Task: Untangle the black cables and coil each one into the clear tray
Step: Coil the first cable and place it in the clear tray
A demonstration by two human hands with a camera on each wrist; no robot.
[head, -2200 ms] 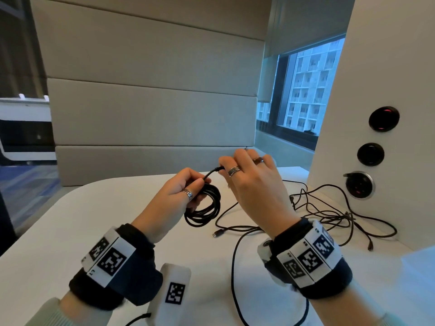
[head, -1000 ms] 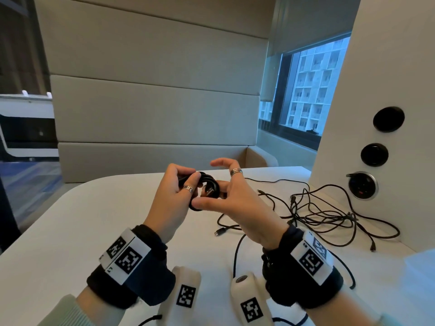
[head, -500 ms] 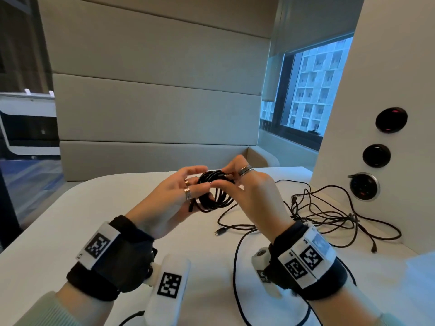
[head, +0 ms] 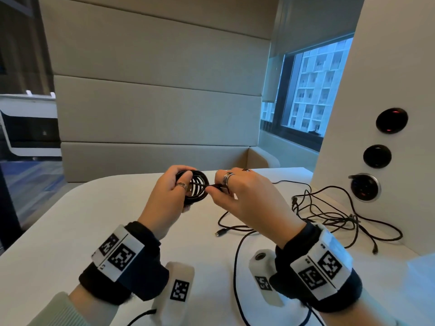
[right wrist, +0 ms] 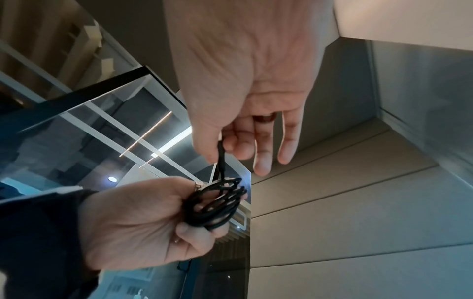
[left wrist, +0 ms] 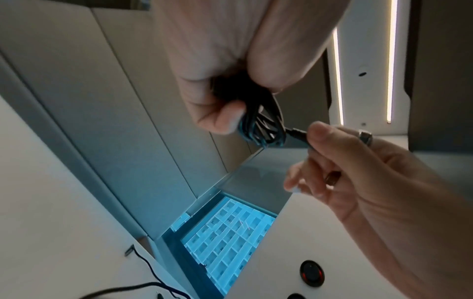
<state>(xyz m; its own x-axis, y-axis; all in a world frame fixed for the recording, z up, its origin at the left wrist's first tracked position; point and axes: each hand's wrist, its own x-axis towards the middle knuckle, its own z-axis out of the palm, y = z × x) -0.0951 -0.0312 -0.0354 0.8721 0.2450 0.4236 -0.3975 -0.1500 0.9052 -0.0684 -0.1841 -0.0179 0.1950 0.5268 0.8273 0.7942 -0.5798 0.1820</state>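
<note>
A small coil of black cable point(head: 196, 188) is held above the white table point(head: 70, 231), gripped in my left hand point(head: 169, 196). My right hand point(head: 237, 194) pinches the coil's free plug end point(head: 215, 185) between thumb and forefinger, just right of the coil. The left wrist view shows the coil point(left wrist: 261, 125) under my left hand's fingers point(left wrist: 217, 115) and the plug end point(left wrist: 297, 134) pinched by my right hand point(left wrist: 332, 157). In the right wrist view the plug end point(right wrist: 221, 159) runs from my right hand point(right wrist: 238, 141) down to the coil point(right wrist: 217, 204). A corner of the clear tray point(head: 423, 267) shows at far right.
A tangle of black cables point(head: 329, 215) lies on the table at right, against a white panel point(head: 376, 90) with round sockets point(head: 364, 187). One loose cable with a plug point(head: 221, 232) trails toward the near edge. A padded bench back point(head: 153, 114) stands behind the table.
The coil was wound tighter and turned between both hands. My right hand moved from cupping the coil to pinching its plug end at the right side.
</note>
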